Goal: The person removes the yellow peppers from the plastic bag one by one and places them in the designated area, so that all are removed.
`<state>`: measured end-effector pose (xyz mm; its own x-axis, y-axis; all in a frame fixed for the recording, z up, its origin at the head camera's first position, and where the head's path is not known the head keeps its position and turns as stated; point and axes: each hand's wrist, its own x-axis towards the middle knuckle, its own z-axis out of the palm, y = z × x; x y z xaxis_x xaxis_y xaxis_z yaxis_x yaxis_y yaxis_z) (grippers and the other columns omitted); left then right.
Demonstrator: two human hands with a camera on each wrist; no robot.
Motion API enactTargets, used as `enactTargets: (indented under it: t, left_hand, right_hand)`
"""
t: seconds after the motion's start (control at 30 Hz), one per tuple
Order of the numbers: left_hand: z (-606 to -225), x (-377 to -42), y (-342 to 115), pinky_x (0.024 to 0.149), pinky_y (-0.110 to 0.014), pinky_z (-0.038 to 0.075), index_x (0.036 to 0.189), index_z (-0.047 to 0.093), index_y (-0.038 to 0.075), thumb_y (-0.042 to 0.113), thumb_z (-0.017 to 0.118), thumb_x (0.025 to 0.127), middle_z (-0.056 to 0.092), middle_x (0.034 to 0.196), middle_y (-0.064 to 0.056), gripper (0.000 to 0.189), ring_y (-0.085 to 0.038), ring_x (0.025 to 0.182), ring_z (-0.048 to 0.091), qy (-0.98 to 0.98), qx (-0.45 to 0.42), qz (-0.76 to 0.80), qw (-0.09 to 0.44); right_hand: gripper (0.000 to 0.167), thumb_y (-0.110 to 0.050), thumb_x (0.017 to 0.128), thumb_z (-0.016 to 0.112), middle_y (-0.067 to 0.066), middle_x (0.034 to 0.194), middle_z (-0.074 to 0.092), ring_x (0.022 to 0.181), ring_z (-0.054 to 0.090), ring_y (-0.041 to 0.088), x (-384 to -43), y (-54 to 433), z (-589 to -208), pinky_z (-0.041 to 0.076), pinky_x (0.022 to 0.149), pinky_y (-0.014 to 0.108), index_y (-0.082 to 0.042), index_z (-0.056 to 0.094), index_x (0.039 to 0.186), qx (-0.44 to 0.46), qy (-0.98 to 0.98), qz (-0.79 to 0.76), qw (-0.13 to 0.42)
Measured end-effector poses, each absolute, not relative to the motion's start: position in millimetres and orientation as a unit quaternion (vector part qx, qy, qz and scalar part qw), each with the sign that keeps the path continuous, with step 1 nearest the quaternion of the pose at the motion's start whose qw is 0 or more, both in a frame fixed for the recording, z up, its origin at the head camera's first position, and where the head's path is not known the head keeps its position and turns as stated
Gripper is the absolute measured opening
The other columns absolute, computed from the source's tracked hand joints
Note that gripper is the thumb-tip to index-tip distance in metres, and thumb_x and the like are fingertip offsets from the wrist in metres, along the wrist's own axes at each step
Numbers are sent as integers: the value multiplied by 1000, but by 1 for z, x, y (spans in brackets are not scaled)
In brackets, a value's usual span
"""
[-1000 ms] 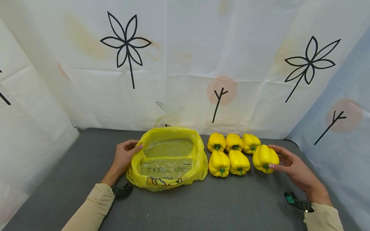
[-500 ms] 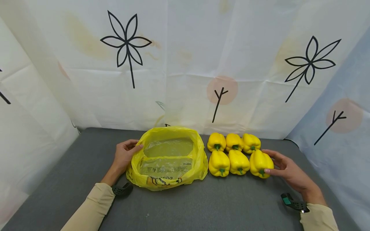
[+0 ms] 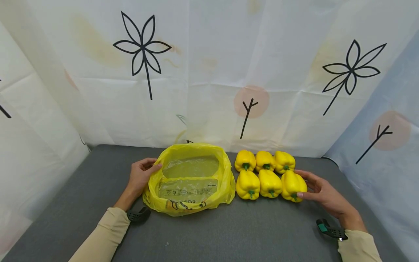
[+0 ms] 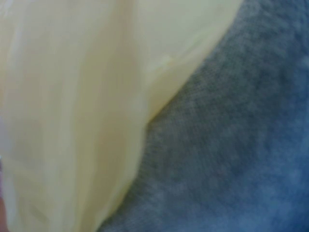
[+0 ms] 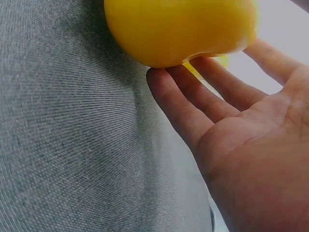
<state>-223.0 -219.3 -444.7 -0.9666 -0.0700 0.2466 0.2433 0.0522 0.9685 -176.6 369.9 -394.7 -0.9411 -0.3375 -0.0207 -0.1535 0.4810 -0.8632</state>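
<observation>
A yellow plastic bag (image 3: 226, 182) lies spread on the grey table with its mouth facing up. At its left rim my left hand (image 3: 140, 176) holds the plastic between thumb and fingers. To the bag's right, several yellow bell peppers stand in two rows, stems towards me. My right hand (image 3: 327, 193) holds the front row's rightmost bell pepper (image 3: 291, 183), thumb by the stem and fingers along its right side. In the right wrist view, fingertips (image 5: 157, 79) touch that pepper's underside close to the tabletop. Only blurred bag plastic (image 4: 72, 116) and table show in the left wrist view.
The grey table (image 3: 222, 236) backs onto a white patterned cloth (image 3: 203, 91), with more cloth at both sides. The back-row peppers (image 3: 265, 161) sit close to that rear cloth. Bare tabletop lies in front of the bag and peppers.
My right hand has moved left and lower with the bell pepper, which now stands beside the front row's middle one. The left hand and bag have stayed put.
</observation>
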Motion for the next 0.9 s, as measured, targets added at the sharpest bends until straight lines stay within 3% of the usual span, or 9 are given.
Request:
enactTargets:
  t: [0.1, 0.17, 0.23, 0.37, 0.4, 0.6, 0.73, 0.83, 0.9]
  left_hand:
    - [-445, -223, -219, 66, -22, 58, 116, 64, -18, 7, 71, 96, 70, 88, 5, 33, -9, 76, 66, -717, -62, -685, 114]
    - [-445, -222, -219, 66, -22, 58, 116, 64, -18, 6, 71, 96, 70, 88, 5, 33, -9, 76, 66, -717, -64, -685, 114]
    - [-445, -222, -219, 66, -22, 58, 116, 64, -18, 6, 71, 96, 70, 88, 5, 32, -9, 76, 66, -715, -65, -687, 114]
    - [-445, -222, -219, 66, -22, 58, 116, 64, -18, 6, 71, 96, 70, 87, 4, 32, -9, 75, 66, -713, -64, -689, 115]
    - [-445, -222, -219, 66, -22, 58, 116, 64, -18, 6, 71, 96, 70, 87, 4, 32, -9, 75, 66, -714, -64, -688, 115]
    - [-445, -222, -218, 66, -22, 58, 116, 64, -18, 6, 71, 96, 70, 87, 4, 32, -9, 76, 66, -713, -61, -690, 112]
    - [-444, -222, -218, 66, -22, 58, 116, 64, -18, 7, 71, 96, 70, 88, 4, 33, -9, 76, 66, -714, -60, -688, 111]
    - [-444, -222, -219, 66, -22, 58, 116, 64, -18, 7, 71, 96, 70, 88, 4, 33, -9, 76, 67, -715, -61, -687, 112]
    - [-444, -222, -219, 66, -22, 58, 116, 64, -18, 7, 71, 96, 70, 88, 3, 32, -10, 76, 67, -715, -61, -687, 112]
  right_hand:
    - [73, -11, 97, 69, 27, 160, 24, 140, 34, 38, -177, 369, -395, 46, 90, 15, -2, 29, 158, -142, 853, -492, 100]
    - [74, -11, 97, 70, 27, 160, 23, 141, 31, 44, -178, 368, -396, 46, 91, 15, -2, 29, 158, -141, 850, -496, 104]
    - [75, -10, 97, 70, 28, 160, 22, 141, 34, 36, -178, 368, -396, 46, 91, 15, -1, 28, 158, -144, 848, -500, 104]
    - [75, -10, 96, 70, 28, 161, 21, 132, 39, 4, -178, 368, -397, 45, 92, 14, -1, 28, 158, -145, 845, -505, 104]
    - [75, -10, 96, 70, 29, 161, 21, 133, 39, 4, -178, 368, -397, 45, 92, 14, -1, 28, 158, -145, 845, -505, 104]
    - [77, -10, 97, 70, 30, 161, 19, 142, 25, 53, -179, 367, -396, 45, 90, 13, -1, 26, 159, -141, 845, -504, 110]
    - [77, -10, 97, 69, 30, 161, 19, 141, 24, 57, -179, 365, -395, 48, 100, 37, -1, 24, 159, -138, 849, -498, 111]
    - [78, -10, 97, 69, 30, 161, 18, 141, 21, 58, -180, 365, -395, 37, 105, 66, -1, 22, 160, -136, 847, -502, 111]
    - [79, -9, 97, 69, 31, 162, 16, 142, 19, 60, -180, 365, -395, 27, 104, 77, -1, 21, 160, -136, 843, -508, 112]
